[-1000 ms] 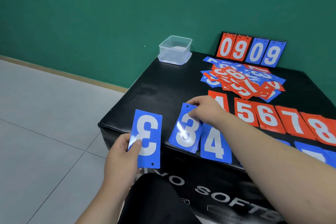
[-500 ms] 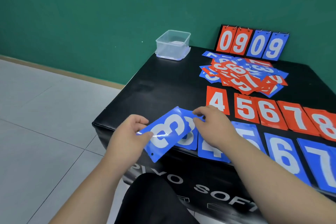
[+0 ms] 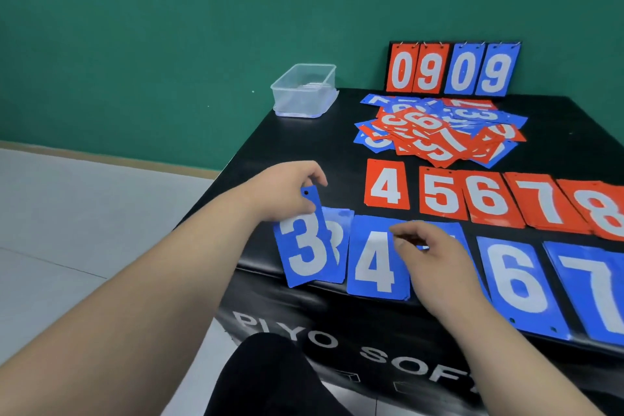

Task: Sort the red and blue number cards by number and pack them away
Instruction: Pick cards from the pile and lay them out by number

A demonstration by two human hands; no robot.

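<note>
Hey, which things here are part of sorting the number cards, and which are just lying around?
Part of the job: blue 3 card pinched by the left hand; red row; blue row; unsorted pile; clear tub, likely for packing away.

Just lying about: flip scoreboard showing 0909; black table, only the support.

I sit at a black soft box, white lettering reading "PLYO SOF" on its near face at six o'clock. A green wall fills twelve o'clock. Grey floor tiles spread at nine o'clock, with a beige skirting strip between the two.
</note>
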